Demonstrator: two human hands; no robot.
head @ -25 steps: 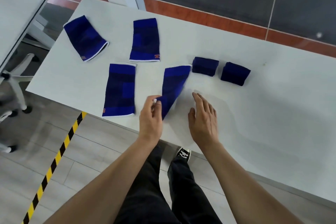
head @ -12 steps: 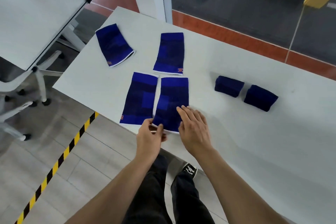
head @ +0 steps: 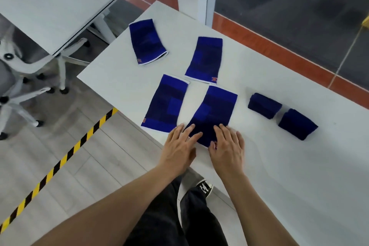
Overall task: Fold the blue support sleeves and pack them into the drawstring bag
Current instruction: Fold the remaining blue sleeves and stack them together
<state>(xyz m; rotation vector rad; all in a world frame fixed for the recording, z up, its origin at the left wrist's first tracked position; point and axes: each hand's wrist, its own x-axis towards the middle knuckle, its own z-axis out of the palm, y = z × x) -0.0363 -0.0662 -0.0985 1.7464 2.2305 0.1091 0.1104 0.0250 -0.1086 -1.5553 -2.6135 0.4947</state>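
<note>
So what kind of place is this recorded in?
Probably an office or workshop: a white table beside another desk, a wheeled chair base, and yellow-black hazard tape on the floor.

Both hands lie flat over the near end of one sleeve (head: 214,114), so its near edge is mostly hidden beneath the left hand (head: 178,149) and right hand (head: 228,146). An orange mark on the sleeve behind it (head: 205,59) is too small to read. The table (head: 299,175) runs off the right edge. A chair (head: 18,78) is cut off at the left edge.
</note>
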